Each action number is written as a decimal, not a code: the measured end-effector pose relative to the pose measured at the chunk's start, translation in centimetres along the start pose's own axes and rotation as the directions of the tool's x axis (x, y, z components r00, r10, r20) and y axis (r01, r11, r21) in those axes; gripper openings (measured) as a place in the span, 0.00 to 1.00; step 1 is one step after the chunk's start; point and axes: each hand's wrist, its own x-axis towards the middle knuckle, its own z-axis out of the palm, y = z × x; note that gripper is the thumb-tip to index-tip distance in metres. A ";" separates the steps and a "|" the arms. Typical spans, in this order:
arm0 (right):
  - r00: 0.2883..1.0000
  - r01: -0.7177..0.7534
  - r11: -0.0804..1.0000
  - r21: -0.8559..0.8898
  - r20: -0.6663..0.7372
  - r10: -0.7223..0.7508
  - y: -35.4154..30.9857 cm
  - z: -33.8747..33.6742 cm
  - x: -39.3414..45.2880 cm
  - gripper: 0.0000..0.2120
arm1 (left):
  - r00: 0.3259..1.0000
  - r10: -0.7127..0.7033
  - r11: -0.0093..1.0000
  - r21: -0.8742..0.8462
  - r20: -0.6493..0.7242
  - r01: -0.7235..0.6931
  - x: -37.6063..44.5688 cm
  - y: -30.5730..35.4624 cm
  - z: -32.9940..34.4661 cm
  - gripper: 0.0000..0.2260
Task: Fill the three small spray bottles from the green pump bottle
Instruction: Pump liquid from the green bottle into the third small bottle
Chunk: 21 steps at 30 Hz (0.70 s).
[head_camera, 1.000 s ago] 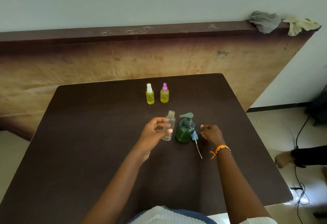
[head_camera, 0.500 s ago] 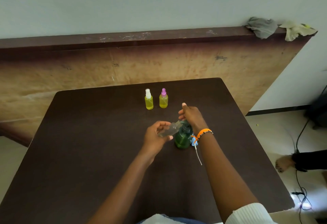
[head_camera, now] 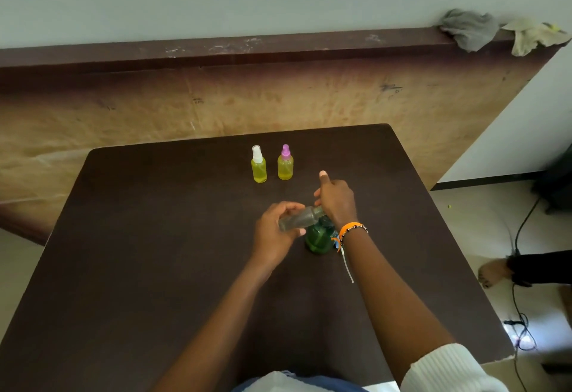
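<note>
Little has moved: left hand [head_camera: 274,236] fingers grip clear bottle [head_camera: 298,219]; right hand [head_camera: 337,198] hides pump.

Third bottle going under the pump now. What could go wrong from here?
1. The left hand holds the clear bottle tilted, neck at the pump of the green pump bottle. The narrow neck could miss the spout and liquid may spill on the table.
2. The right hand presses from above; the green pump bottle might tip.
3. The loose blue spray cap beside it may get knocked.
</note>
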 end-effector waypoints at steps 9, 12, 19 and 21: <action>0.990 -0.034 0.999 -0.012 0.136 0.035 -0.8 -0.5 0.1 0.28 | 1.000 0.015 1.000 -0.004 0.007 -0.015 -0.1 0.5 -0.4 0.19; 0.992 -0.040 0.999 0.036 0.124 0.035 -0.6 -0.7 -0.1 0.29 | 1.000 0.014 1.000 -0.009 0.010 -0.014 -0.2 0.5 -0.4 0.19; 0.999 -0.044 0.999 0.031 -0.003 0.044 -0.2 0.0 -0.4 0.27 | 1.000 0.023 1.000 0.015 -0.003 -0.023 -0.1 0.1 -0.1 0.20; 0.999 -0.033 0.999 0.007 0.009 0.033 -0.2 -0.1 -0.3 0.29 | 1.000 0.029 0.999 0.029 -0.002 -0.029 -0.1 0.2 -0.1 0.20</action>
